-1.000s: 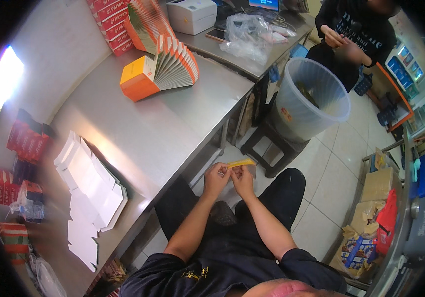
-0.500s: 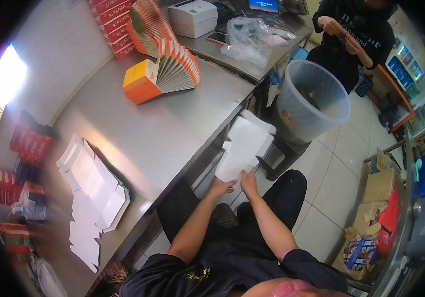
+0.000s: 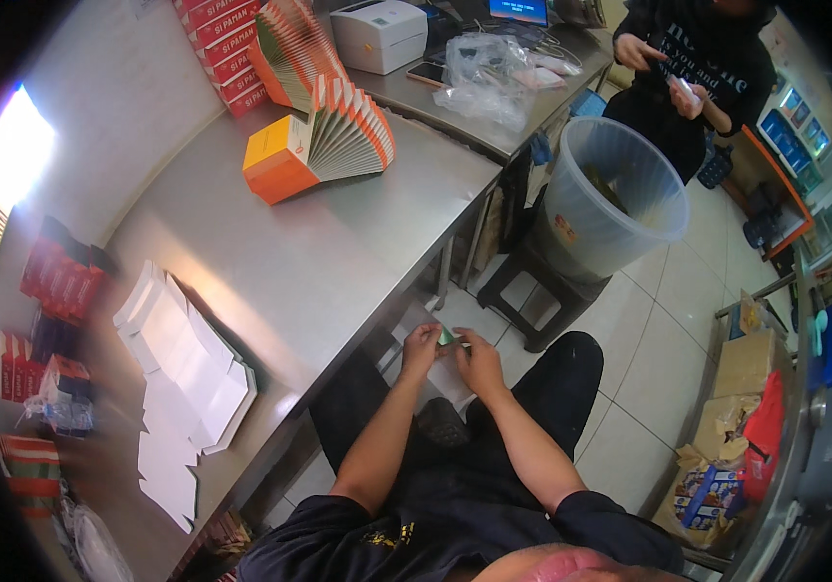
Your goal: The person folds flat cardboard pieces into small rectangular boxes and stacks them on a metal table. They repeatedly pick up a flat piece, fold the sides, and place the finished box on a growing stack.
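Here, just right of the table [image 3: 280,262], both hands [image 3: 479,367] pinch a small, partly hidden green card [image 3: 446,336] between them; flat white cartons [image 3: 193,373] lie on the table's left part.

My shirt [image 3: 479,500], across the bottom middle of the frame, is very dark, close to black, in a soft matte cloth. Its left sleeve [image 3: 300,519] and right sleeve [image 3: 615,524] are short, loose and dark like the body, leaving my forearms [image 3: 380,436] bare. A small yellow print [image 3: 392,534] marks the chest, left of centre near the lower edge, too small and skewed to make out. My trousers [image 3: 568,393], in the lower centre of the frame, are black, covering both knees. My left hand [image 3: 420,347] and right hand [image 3: 480,369] are bare.
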Demonstrator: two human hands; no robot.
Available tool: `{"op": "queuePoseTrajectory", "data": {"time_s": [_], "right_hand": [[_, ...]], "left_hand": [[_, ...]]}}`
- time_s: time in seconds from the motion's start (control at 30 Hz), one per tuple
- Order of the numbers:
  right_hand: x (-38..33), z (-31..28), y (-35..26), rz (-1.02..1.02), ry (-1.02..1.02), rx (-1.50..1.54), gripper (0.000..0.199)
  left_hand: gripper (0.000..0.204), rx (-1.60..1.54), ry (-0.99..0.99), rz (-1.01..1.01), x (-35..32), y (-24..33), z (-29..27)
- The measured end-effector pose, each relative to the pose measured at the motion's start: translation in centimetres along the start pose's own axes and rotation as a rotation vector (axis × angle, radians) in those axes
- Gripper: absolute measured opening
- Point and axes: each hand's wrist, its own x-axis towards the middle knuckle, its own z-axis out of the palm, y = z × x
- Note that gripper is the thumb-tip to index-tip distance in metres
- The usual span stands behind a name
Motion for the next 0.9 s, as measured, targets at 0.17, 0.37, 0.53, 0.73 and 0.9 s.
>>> {"op": "queuePoseTrajectory", "data": {"time_s": [0.17, 0.37, 0.53, 0.73, 0.9], "right_hand": [[1.2, -0.1, 2.3, 0.243, 0.229, 0.081, 0.016], [1.0, 1.6, 4.4, 0.162, 0.204, 0.365, 0.024], [1.1, 0.7, 5.0, 0.163, 0.052, 0.311, 0.025], [1.2, -0.5, 5.3, 0.273, -0.034, 0.238, 0.024], [0.9, -0.3, 4.3, 0.231, -0.055, 0.254, 0.023]], "left_hand": [[0.032, -0.088, -0.291, -0.063, -1.1, 0.2, 0.6], [0.03, -0.034, -0.166, -0.029, -2.0, -1.0, 1.8], [0.03, -0.086, -0.203, -0.074, -2.1, 0.2, 1.1], [0.032, -0.011, -0.205, -0.026, -2.5, 0.7, 1.1], [0.026, 0.167, -0.155, 0.08, -1.8, 0.0, 0.8]]}}
